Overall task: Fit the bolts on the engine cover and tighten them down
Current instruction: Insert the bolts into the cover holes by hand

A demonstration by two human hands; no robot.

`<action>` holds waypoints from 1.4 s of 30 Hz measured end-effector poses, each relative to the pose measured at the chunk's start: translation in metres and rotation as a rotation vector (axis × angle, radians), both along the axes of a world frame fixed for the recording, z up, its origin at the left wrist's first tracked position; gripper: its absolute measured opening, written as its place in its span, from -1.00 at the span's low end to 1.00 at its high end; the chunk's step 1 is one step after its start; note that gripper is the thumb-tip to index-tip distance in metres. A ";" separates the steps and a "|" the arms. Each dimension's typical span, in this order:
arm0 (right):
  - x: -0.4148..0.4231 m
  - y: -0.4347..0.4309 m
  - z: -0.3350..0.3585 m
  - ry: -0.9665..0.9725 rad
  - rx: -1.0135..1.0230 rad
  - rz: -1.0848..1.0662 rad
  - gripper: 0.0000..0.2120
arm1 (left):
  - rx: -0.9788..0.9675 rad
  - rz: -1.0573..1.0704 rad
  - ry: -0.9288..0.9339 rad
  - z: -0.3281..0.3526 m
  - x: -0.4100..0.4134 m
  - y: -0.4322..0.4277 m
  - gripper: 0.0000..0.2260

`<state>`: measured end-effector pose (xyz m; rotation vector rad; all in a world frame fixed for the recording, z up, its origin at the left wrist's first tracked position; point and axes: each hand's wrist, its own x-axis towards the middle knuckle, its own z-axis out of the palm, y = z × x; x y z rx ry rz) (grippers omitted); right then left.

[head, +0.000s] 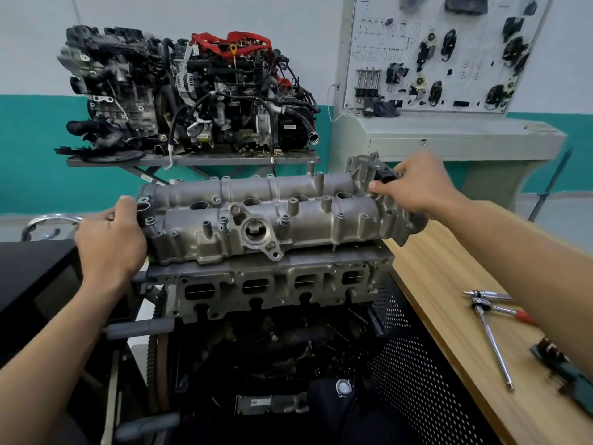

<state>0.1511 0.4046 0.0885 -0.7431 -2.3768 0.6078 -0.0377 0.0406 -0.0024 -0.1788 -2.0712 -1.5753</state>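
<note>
Head view: green tray (574,374) at right edge of wooden bench (449,284) holds small dark parts, too blurred to name. Along the cylinder head (272,284) lies the grey cast-metal engine cover (266,220). My left hand (110,239) grips its left end, fingers curled over the edge. My right hand (417,184) clasps its right end beside a black plug (385,178). 2 chrome ratchet tools (491,342) lie on the bench.

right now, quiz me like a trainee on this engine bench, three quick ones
1. True or false: the left hand and right hand grip opposite ends of the engine cover.
2. Where does the long chrome ratchet lie? A on the wooden bench; B on the cover; C in the left hand.
3. Which hand is beside the black connector?
Key: 1 true; 2 A; 3 right.
</note>
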 end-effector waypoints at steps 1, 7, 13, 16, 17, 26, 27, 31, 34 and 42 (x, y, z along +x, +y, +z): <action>0.000 0.001 -0.003 0.000 -0.003 -0.002 -0.60 | -0.002 -0.005 0.008 0.000 0.000 0.000 -0.55; -0.002 0.006 -0.014 -0.002 -0.008 -0.049 -0.49 | -0.004 -0.007 0.024 0.000 -0.002 0.000 -0.53; 0.001 0.006 -0.031 0.048 0.026 -0.038 -0.57 | -0.017 -0.009 0.022 -0.001 -0.004 0.000 -0.52; 0.008 0.003 -0.020 -0.110 0.062 -0.011 -0.58 | -0.027 -0.025 0.009 0.000 -0.005 -0.002 -0.52; 0.012 0.001 -0.013 -0.201 0.132 -0.021 -0.53 | -0.025 -0.031 0.002 0.000 -0.006 -0.002 -0.52; 0.015 -0.052 0.002 -0.395 0.424 0.569 -0.70 | -0.069 -0.075 0.005 0.006 0.006 -0.002 -0.53; 0.010 -0.051 0.002 -0.409 0.433 0.591 -0.75 | -0.074 -0.075 0.003 0.006 0.006 -0.003 -0.53; 0.000 -0.048 0.005 -0.395 0.473 0.595 -0.88 | -0.097 -0.051 0.025 0.006 0.007 -0.004 -0.56; -0.005 -0.052 0.002 -0.456 0.615 0.528 -0.58 | -0.104 -0.052 0.033 0.008 0.009 -0.003 -0.56; -0.004 -0.050 0.019 -0.570 0.611 0.514 -0.63 | -0.094 -0.073 0.017 0.007 0.009 -0.004 -0.53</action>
